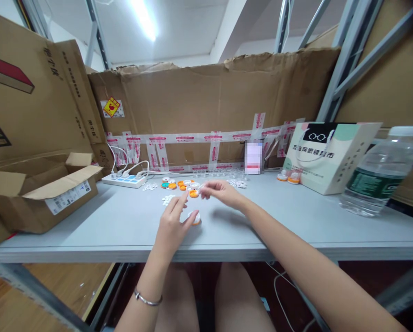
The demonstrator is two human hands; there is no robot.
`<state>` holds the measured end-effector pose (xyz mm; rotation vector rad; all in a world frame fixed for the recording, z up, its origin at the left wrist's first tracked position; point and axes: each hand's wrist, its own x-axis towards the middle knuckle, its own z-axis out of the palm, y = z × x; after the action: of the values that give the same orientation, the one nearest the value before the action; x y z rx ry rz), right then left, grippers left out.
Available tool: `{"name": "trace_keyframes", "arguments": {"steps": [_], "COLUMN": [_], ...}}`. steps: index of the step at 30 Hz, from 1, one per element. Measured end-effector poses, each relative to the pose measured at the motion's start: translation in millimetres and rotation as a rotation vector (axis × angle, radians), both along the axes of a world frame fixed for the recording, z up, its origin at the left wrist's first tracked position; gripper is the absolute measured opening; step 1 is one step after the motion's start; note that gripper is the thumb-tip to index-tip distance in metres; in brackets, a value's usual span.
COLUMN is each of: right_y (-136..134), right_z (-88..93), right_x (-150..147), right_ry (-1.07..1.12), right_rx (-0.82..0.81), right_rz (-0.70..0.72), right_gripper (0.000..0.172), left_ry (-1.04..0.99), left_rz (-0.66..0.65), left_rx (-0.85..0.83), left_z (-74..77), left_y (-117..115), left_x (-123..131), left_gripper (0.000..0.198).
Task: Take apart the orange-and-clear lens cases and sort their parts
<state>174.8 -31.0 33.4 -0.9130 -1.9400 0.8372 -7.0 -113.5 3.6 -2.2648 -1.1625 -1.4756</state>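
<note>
My left hand (172, 226) is over the front of the table, its fingers stretched and thumb apart. The thumb lies against a small round white-and-orange piece (195, 220), partly covering it. Farther back, the thumb and fingers of my right hand (222, 192) are pinched together; what is between them is too small to make out. Just left of those fingertips lies an orange ring-shaped piece (193, 194). Behind both hands is a loose group of round pieces, among them an orange one (172, 186) and a teal one (164, 185). Small white bits (168, 199) lie left of them.
A white power strip (128, 180) and an open cardboard box (37, 203) are on the left. Clear pieces (223, 174) and a pixelated upright phone-like object (254, 157) stand at the back. Rightward are two orange-based pieces (293, 177), a paper bag (324, 161) and a water bottle (375, 180).
</note>
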Motion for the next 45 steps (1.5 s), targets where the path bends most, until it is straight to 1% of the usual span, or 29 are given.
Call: {"name": "trace_keyframes", "arguments": {"steps": [1, 4, 6, 8, 12, 14, 20, 24, 28, 30, 32, 34, 36, 37, 39, 40, 41, 42, 45], "right_y": [8.0, 33.1, 46.9, 57.1, 69.1, 72.4, 75.5, 71.9, 62.1, 54.3, 43.8, 30.4, 15.2, 7.8, -4.8, -9.3, -12.3, -14.0, -13.6], "right_z": [1.0, -0.9, -6.6, -14.0, -27.7, -32.4, -40.1, -38.7, -27.3, -19.0, -11.6, -7.3, -6.8, -7.7, -11.0, -13.0, -15.0, -17.0, -22.3], "right_x": [10.7, 50.2, 74.1, 89.7, 99.1, 99.4, 97.4, 95.4, 92.1, 84.6, 70.7, 51.4, 30.3, 20.6, 5.4, 0.1, -3.7, -6.1, -8.8], "right_ry": [-0.001, -0.017, -0.075, -0.154, -0.321, -0.387, -0.513, -0.503, -0.414, -0.359, -0.315, -0.292, -0.298, -0.303, -0.315, -0.326, -0.337, -0.347, -0.346], "right_rx": [0.032, 0.047, 0.017, -0.027, -0.138, -0.177, -0.215, -0.193, -0.084, -0.016, 0.049, 0.106, 0.136, 0.140, 0.127, 0.113, 0.097, 0.081, 0.067], "right_rz": [-0.172, -0.520, -0.690, -0.791, -0.869, -0.891, -0.955, -0.982, -1.003, -0.954, -0.811, -0.590, -0.347, -0.225, 0.072, 0.195, 0.288, 0.339, 0.352], "right_gripper": [0.032, 0.034, 0.033, 0.030, 0.023, 0.025, 0.028, 0.027, 0.034, 0.038, 0.042, 0.044, 0.037, 0.034, 0.032, 0.034, 0.036, 0.038, 0.041], "left_ry": [-0.006, -0.017, -0.042, -0.071, -0.086, -0.084, -0.087, -0.097, -0.145, -0.186, -0.214, -0.195, -0.143, -0.110, -0.050, -0.029, -0.015, -0.010, -0.014], "left_rz": [0.009, 0.005, 0.013, 0.042, 0.097, 0.104, 0.103, 0.104, 0.094, 0.057, 0.006, -0.036, -0.047, -0.038, -0.002, 0.020, 0.041, 0.059, 0.101], "left_rx": [-0.022, -0.040, -0.045, -0.077, -0.160, -0.184, -0.222, -0.259, -0.329, -0.389, -0.470, -0.550, -0.591, -0.596, -0.601, -0.605, -0.611, -0.618, -0.635], "left_z": [0.2, 0.1, -0.6, -1.4, -2.3, -2.2, -2.2, -2.5, -0.3, 1.8, 3.6, 4.2, 3.3, 2.5, 0.7, -0.1, -0.8, -1.4, -2.5], "left_y": [0.1, -0.6, -1.1, -0.9, 1.1, 1.9, 2.3, 1.7, 0.7, -0.3, -1.5, -2.6, -3.0, -2.8, -1.8, -1.0, 0.0, 0.9, 3.4], "left_x": [-0.3, -1.7, -2.7, -3.5, -4.5, -4.7, -4.9, -4.7, -5.6, -6.8, -8.0, -8.7, -8.8, -8.8, -8.9, -9.1, -9.4, -9.8, -11.0], "left_gripper": [0.040, 0.027, 0.020, 0.018, 0.017, 0.018, 0.020, 0.021, 0.021, 0.021, 0.021, 0.028, 0.038, 0.039, 0.038, 0.036, 0.035, 0.034, 0.032]}}
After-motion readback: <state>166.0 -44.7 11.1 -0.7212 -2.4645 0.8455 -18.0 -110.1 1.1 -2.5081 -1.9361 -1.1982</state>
